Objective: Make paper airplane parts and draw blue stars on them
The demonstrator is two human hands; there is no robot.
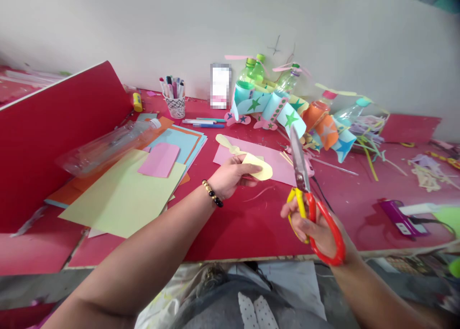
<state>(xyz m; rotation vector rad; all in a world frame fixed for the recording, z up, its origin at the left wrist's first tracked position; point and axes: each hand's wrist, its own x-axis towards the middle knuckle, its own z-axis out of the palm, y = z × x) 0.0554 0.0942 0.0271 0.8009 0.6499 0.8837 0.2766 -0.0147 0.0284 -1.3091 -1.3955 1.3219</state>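
Between the thumb and fingers of my left hand (233, 176) is a piece of pale yellow paper (264, 168) with a rounded end. My right hand (309, 226) grips a pair of scissors (300, 163) by its red and yellow handles, blades pointing up and looking closed. The scissors are apart from the yellow paper. Just beyond my left hand, a yellow propeller-shaped cutout (234, 149) lies partly over a pink sheet (251, 149) on the red table (247, 223).
Left are stacked coloured sheets (125, 199), a pink paper piece (160, 159) and a clear plastic bottle (111, 144). Behind stand a cup of markers (176, 106), a phone (220, 87) and several paper-decorated bottles (251, 101). A purple power strip (404, 218) lies at right.
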